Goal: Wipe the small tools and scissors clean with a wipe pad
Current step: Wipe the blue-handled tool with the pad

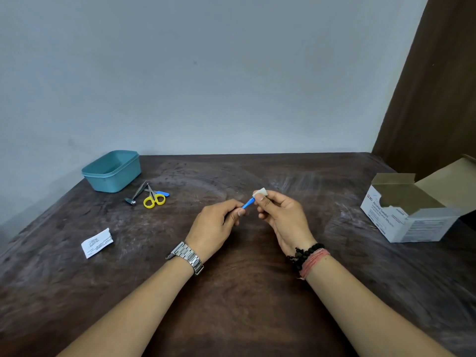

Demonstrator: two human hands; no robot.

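The two hands meet over the table's (pixel 244 292) middle, the left hand (pixel 219 222) and right hand (pixel 280 217) pinching one small tool (pixel 248 203). Far left of the grip lie scissors (pixel 153 197) beside clippers (pixel 136 194), a tub (pixel 112 171) behind them. A torn packet (pixel 96 242) lies nearer, left. An open box (pixel 409 210) stands far right.

Small blue tool (pixel 248 203) tip wrapped in white wipe pad (pixel 259 193), yellow-handled scissors (pixel 154 198) flat on table.

The blue tool's (pixel 248 203) ends hide inside both hands; box (pixel 412 212) at 3 o'clock is edge-cut.
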